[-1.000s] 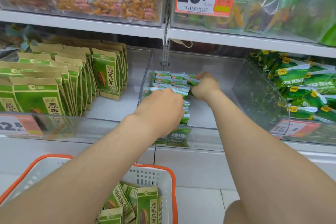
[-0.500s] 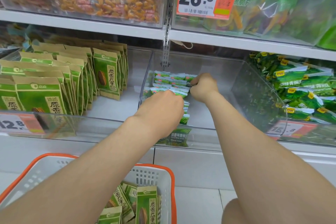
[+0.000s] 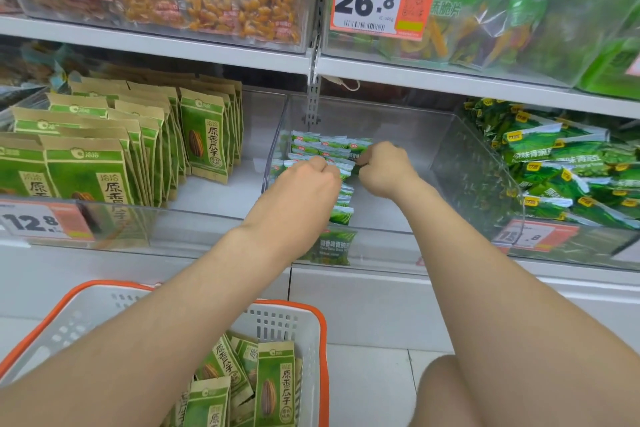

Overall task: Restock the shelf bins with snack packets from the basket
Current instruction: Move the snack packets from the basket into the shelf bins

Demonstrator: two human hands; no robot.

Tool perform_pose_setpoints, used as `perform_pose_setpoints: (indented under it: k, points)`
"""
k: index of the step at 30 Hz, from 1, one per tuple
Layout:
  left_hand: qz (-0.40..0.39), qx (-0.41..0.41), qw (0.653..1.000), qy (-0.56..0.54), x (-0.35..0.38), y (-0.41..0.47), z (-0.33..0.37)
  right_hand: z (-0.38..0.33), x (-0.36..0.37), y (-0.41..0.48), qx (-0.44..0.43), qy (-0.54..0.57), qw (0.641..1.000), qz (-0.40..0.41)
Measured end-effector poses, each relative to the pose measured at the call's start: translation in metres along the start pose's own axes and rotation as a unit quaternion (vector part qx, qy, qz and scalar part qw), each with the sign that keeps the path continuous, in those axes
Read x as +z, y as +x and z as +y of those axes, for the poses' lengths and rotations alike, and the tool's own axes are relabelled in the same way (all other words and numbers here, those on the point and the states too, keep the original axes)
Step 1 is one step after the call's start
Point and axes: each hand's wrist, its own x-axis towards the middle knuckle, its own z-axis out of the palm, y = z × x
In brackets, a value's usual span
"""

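Both my hands reach into the clear middle bin (image 3: 446,135) on the lower shelf. A row of small green-and-white packets (image 3: 320,146) stands along its left side. My left hand (image 3: 304,184) lies over the front part of that row, fingers curled down onto the packet tops. My right hand (image 3: 384,166) is curled at the row's right side and pinches a packet edge. The white basket with an orange rim (image 3: 320,326) sits low in front, holding several green-and-tan seed packets (image 3: 273,388).
The left bin (image 3: 207,218) holds many upright green-and-tan seed packets (image 3: 204,139). A bin at right is piled with bright green pea packets (image 3: 561,166). An upper shelf (image 3: 450,80) overhangs with price tags and full bins. My knee (image 3: 446,392) shows at bottom right.
My right hand has shifted slightly left and nearer along the packet row, closer to my left hand. The left hand has stayed on the packets.
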Motion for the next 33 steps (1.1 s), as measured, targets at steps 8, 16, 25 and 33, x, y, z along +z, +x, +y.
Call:
perform_pose_setpoints:
  k: [8,16,25,33]
  points:
    - [0.257,-0.050,0.963,-0.066,-0.031,-0.076,0.008,-0.039,-0.025,-0.102,-0.224,-0.001,0.973,0.053]
    - [-0.150,-0.163,0.973,-0.069,0.016,-0.142,0.001,-0.054,0.027,-0.177,-0.290,-0.220,0.898,-0.247]
    - [-0.529,-0.013,0.843,-0.096,0.095,-0.221,0.019,-0.058,0.105,-0.224,-0.352,-0.364,0.768,-0.392]
    - [-0.605,0.071,0.786,-0.103,0.151,-0.274,0.036,-0.072,0.124,-0.227,-0.383,-0.380,0.755,-0.373]
